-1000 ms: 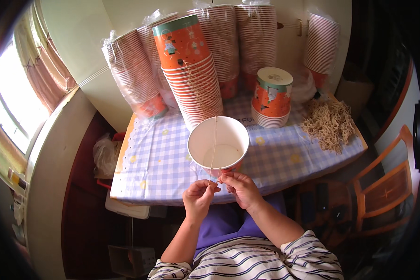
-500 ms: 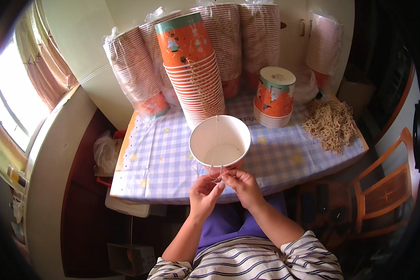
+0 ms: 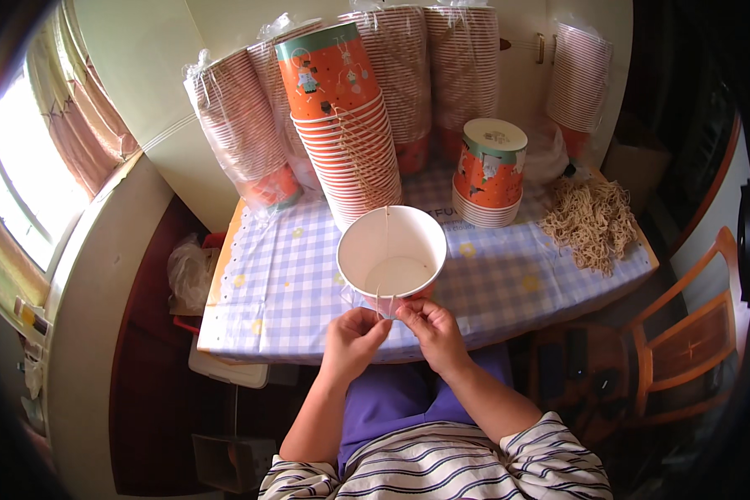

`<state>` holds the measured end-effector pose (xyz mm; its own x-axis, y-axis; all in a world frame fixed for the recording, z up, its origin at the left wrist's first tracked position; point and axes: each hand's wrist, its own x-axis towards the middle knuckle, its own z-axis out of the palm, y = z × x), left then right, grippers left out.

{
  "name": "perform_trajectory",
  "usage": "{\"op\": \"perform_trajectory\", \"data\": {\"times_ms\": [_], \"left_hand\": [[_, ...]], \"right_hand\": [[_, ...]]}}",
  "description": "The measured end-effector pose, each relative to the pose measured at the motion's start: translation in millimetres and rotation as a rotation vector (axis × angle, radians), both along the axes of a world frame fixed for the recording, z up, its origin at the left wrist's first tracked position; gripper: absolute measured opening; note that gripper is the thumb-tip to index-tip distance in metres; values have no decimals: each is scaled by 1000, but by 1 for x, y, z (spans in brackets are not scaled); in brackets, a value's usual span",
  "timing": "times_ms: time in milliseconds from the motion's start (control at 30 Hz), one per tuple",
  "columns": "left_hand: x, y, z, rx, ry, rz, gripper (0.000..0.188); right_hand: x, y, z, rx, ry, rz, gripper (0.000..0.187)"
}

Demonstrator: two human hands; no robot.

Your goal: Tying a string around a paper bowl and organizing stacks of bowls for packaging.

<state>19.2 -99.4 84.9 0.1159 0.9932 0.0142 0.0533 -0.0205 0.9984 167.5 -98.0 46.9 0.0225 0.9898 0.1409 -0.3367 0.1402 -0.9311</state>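
Note:
A white-lined paper bucket (image 3: 392,250) stands mouth up, tilted toward me, near the table's front edge. A thin beige cord (image 3: 379,302) shows at its near rim, and a bit of cord is at the far rim too. Just below the near rim, my left hand (image 3: 354,337) pinches the cord between thumb and fingers. Close on its right, my right hand (image 3: 433,329) has thumb and forefinger pressed together on the cord by the bucket's wall. The fingertips hide the cord's end and any knot.
Behind the bucket leans a tall stack of orange buckets (image 3: 342,125) with cords on its side. A shorter upturned stack (image 3: 490,175) stands right of it, beside a heap of beige cords (image 3: 592,223). Plastic-wrapped stacks (image 3: 246,125) line the back. A wooden chair (image 3: 683,350) stands at right.
The cord loop between my hands has shrunk, and the cord line across the bucket's mouth is gone from view. My left hand has moved slightly left; the right is nearly still.

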Motion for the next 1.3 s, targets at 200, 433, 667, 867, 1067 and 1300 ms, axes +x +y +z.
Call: {"op": "perform_trajectory", "data": {"times_ms": [200, 433, 667, 867, 1067, 1300], "left_hand": [[-5, 2, 9, -49, -152, -11, 16], [1, 4, -1, -6, -41, -59, 19], [-4, 4, -1, 3, 46, -49, 15], [-7, 1, 2, -86, -95, -59, 21], [-7, -2, -6, 2, -61, -46, 19], [-7, -5, -12, 42, -4, -50, 14]], "right_hand": [[1, -1, 2, -8, -9, 13, 21], [0, 3, -8, 30, -29, 4, 20], [0, -1, 1, -7, -25, -23, 21], [3, 1, -1, 17, -58, -23, 22], [1, -8, 15, -86, 42, 73, 12], [-5, -5, -2, -66, 58, 103, 15]]}}
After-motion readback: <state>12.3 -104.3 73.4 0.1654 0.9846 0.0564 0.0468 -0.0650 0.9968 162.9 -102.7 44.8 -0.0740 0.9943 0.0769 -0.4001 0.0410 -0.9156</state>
